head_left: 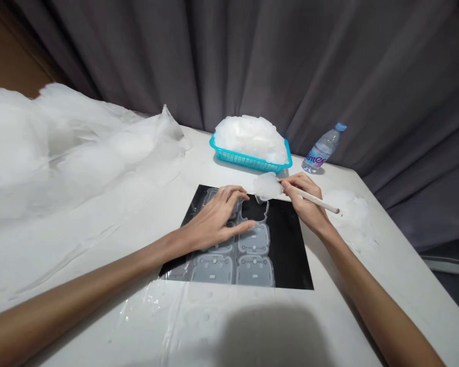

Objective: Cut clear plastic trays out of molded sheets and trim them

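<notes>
Currently my L hand is lying open, palm down, on the clear sheet, w/ the fingers a bit bent and the thumb stretched out to the right. Under and around these fingers, the sheet carries rows of rounded frosted shapes, each w/ small marks; it lies on a black mat. Just right of my L fingertips, one rounded outline shows the black thru it.

My R hand is gripping a thin white stick btwn thumb and fingers; its rear end points down to the right, past the hand. Directly left of my R fingertips, at the front end of the stick, there is a loose frosted piece, near the upper edge of the mat. Whether it touches the stick, I can't tell.

Beyond my fingers stands a blue basket, heaped w/ white pieces. Behind the R hand, to the right of the basket, is a water bottle w/ a blue cap. More pale pieces are scattered to the right of my R wrist. Far left of my L hand, crumpled clear plastic covers much of the white table.
</notes>
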Demonstrator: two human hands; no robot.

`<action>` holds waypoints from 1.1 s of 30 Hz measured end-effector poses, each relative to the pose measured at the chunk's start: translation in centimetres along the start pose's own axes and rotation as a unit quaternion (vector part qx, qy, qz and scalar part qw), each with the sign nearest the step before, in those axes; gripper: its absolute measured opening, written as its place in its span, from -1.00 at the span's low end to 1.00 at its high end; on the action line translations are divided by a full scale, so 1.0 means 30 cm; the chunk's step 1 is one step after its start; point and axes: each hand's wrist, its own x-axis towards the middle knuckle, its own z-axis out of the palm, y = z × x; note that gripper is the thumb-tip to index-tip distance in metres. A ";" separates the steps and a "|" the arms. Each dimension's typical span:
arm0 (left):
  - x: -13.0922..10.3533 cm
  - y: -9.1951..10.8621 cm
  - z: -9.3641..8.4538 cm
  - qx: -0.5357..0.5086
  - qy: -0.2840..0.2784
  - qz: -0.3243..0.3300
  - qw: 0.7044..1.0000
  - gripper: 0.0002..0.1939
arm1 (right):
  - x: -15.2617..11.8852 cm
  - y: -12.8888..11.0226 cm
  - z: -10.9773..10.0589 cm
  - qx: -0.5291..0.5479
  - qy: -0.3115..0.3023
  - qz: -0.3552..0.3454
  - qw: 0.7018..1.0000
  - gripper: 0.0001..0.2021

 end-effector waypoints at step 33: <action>0.025 -0.038 -0.041 -0.338 -0.128 -0.078 0.929 -0.55 | -0.123 0.002 0.150 -0.036 -0.108 0.012 0.993 -0.87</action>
